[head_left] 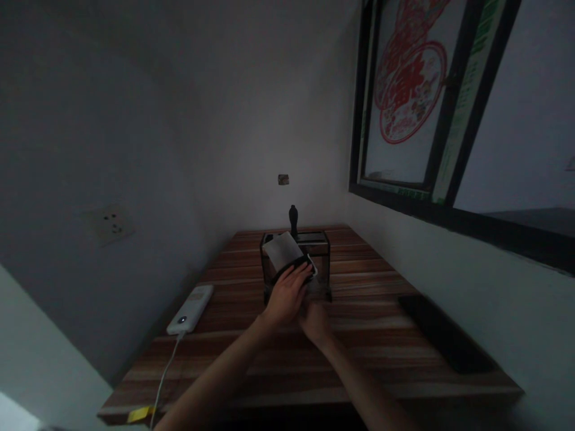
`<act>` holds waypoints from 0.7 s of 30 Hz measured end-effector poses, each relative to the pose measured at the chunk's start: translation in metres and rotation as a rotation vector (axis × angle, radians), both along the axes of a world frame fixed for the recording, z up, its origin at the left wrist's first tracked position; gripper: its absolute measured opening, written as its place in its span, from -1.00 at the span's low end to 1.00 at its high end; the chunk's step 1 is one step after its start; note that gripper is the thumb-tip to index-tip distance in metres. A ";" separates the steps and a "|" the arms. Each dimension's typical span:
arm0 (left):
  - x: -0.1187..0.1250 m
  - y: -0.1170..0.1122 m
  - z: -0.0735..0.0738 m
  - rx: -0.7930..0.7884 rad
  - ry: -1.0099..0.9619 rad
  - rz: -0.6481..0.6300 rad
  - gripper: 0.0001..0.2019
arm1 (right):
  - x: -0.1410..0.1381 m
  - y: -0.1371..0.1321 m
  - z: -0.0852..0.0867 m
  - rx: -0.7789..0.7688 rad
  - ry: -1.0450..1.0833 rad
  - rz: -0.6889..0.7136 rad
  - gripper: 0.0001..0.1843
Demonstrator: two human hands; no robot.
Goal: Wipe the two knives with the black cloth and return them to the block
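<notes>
Over the front of a dark-framed knife rack [328, 254], a broad pale blade, apparently a cleaver [280, 249], slants up to the left. My left hand [290, 292] lies across its lower part, fingers closed over a dark cloth [307, 260] with a pale edge. Just below and to the right, my right hand [314, 320] is closed in a fist, seemingly round the cleaver's handle, which is hidden. A black handle [293, 219] stands upright at the rack's top. Dim light and blur hide the finer details.
A white power strip [191, 308] with a cable lies on the left of the striped wooden table [368, 344]. Toward the right edge is a flat black object [442, 332]. Walls border the table, with a dark-framed window [404, 90] on the right. A yellow tag [140, 413] lies front left.
</notes>
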State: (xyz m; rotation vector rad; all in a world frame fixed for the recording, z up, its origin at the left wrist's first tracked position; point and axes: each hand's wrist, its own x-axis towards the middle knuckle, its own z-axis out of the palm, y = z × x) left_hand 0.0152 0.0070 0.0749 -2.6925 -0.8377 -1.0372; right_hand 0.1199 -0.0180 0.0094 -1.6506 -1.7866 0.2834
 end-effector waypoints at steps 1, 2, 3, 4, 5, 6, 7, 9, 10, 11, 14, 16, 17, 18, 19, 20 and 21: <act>-0.001 0.003 0.003 0.001 -0.016 0.005 -0.58 | 0.000 0.000 0.000 -0.010 -0.003 0.005 -0.77; -0.002 0.006 0.006 0.004 -0.033 0.009 -0.58 | 0.001 0.000 0.001 -0.015 -0.012 0.008 -0.79; -0.003 0.009 0.010 0.008 -0.052 0.016 -0.58 | 0.001 0.000 0.001 -0.021 -0.023 0.004 -0.80; -0.004 0.012 0.013 0.012 -0.070 0.025 -0.58 | 0.001 0.000 0.001 -0.029 -0.037 -0.011 -0.79; -0.005 0.016 0.017 0.016 -0.087 0.035 -0.59 | 0.001 0.000 0.001 -0.038 -0.049 -0.023 -0.78; -0.006 0.020 0.021 0.020 -0.104 0.046 -0.59 | 0.001 0.000 0.001 -0.042 -0.059 -0.033 -0.77; -0.008 0.024 0.025 0.023 -0.122 0.058 -0.60 | 0.001 0.000 0.001 -0.042 -0.066 -0.040 -0.76; -0.010 0.032 0.032 0.030 -0.167 0.085 -0.61 | 0.000 0.000 0.000 -0.036 -0.076 -0.055 -0.75; -0.011 0.036 0.035 0.034 -0.189 0.098 -0.61 | 0.000 0.000 0.000 -0.032 -0.079 -0.060 -0.74; -0.012 0.041 0.038 0.039 -0.212 0.110 -0.61 | -0.001 0.000 -0.001 -0.028 -0.079 -0.062 -0.74; -0.014 0.053 0.044 0.052 -0.264 0.135 -0.61 | -0.001 0.000 -0.002 -0.025 -0.076 -0.060 -0.73; -0.015 0.059 0.046 0.057 -0.303 0.151 -0.61 | 0.000 0.000 -0.002 -0.020 -0.079 -0.059 -0.73; -0.015 0.061 0.047 0.058 -0.319 0.157 -0.61 | 0.000 0.000 -0.002 -0.015 -0.082 -0.058 -0.73; -0.015 0.063 0.048 0.058 -0.329 0.161 -0.61 | 0.000 0.000 -0.002 -0.011 -0.086 -0.058 -0.73; -0.015 0.064 0.048 0.059 -0.334 0.164 -0.61 | 0.000 0.000 -0.002 -0.006 -0.090 -0.056 -0.73; -0.015 0.065 0.048 0.061 -0.332 0.164 -0.61 | 0.000 0.000 -0.003 -0.001 -0.093 -0.055 -0.73; -0.015 0.064 0.048 0.063 -0.326 0.162 -0.61 | 0.000 0.001 -0.003 -0.001 -0.096 -0.056 -0.73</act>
